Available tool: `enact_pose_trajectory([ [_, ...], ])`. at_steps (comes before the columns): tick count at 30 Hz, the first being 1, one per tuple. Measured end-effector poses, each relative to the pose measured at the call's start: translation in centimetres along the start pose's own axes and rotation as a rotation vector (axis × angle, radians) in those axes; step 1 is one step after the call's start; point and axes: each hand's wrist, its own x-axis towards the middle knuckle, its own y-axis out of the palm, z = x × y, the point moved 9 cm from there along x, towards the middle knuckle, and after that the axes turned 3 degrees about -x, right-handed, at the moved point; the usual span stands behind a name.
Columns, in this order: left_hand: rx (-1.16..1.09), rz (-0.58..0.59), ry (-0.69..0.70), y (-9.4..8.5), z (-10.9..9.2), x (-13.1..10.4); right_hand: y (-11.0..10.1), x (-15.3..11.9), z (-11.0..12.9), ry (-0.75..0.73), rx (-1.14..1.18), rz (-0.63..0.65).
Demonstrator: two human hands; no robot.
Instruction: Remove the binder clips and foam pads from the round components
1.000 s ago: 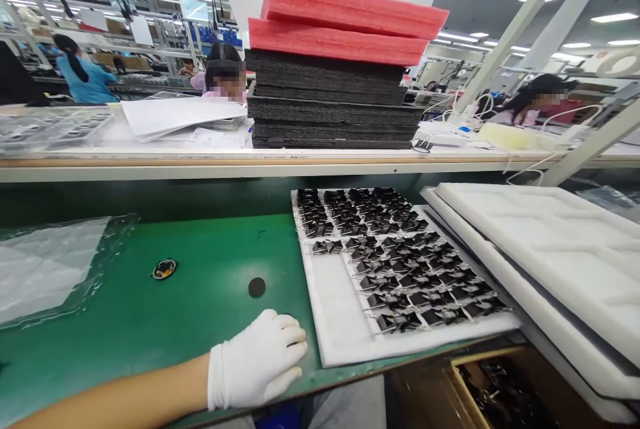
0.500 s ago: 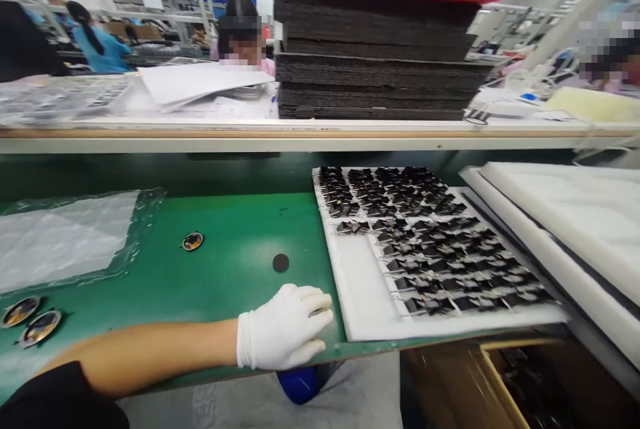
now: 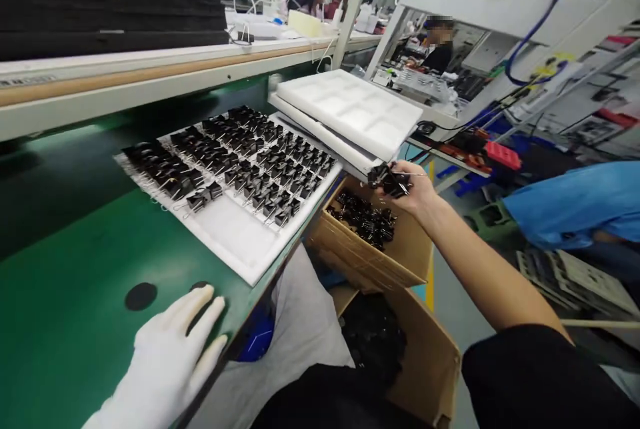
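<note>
My left hand (image 3: 170, 349), in a white glove, rests on the green table (image 3: 65, 275) near its front edge, fingers spread. Beside its fingertips lie a black disc (image 3: 141, 296) and a second one (image 3: 199, 287), partly covered by the fingers. My bare right hand (image 3: 410, 185) is closed around several black binder clips (image 3: 393, 181), above a cardboard box (image 3: 413, 255) holding more black clips (image 3: 363, 215). Between my hands, a white foam tray (image 3: 245, 262) carries rows of black binder clips; its near left compartment has a bare white bottom.
White foam trays (image 3: 350, 109) are stacked behind the clip tray. A lower cardboard box (image 3: 425, 355) holds dark pieces. A shelf (image 3: 175, 72) with black foam sheets (image 3: 110, 2) runs along the back. At the right is a person's blue sleeve (image 3: 580, 202).
The view has swung to the right. My right hand has come into view with clips in it. More of the boxes on the right shows. My left hand remains on the table by the discs.
</note>
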Motion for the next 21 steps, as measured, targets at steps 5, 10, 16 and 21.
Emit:
enact_pose_trajectory([
  [5,0.041,-0.009,-0.004,-0.9,-0.4,-0.2,13.2,-3.8,2.7,0.087,0.177,0.229],
  [10,0.06,0.048,-0.06,-1.4,-1.5,-0.1,33.4,-10.2,0.9,-0.026,0.062,0.696],
  [16,0.024,0.173,-0.078,-0.3,-1.9,-0.6,49.4,-19.2,-7.3,-0.645,-0.601,0.859],
  [21,-0.015,0.172,-0.104,-0.2,-1.2,-1.1,53.2,-22.7,-11.7,-0.986,-0.976,1.058],
])
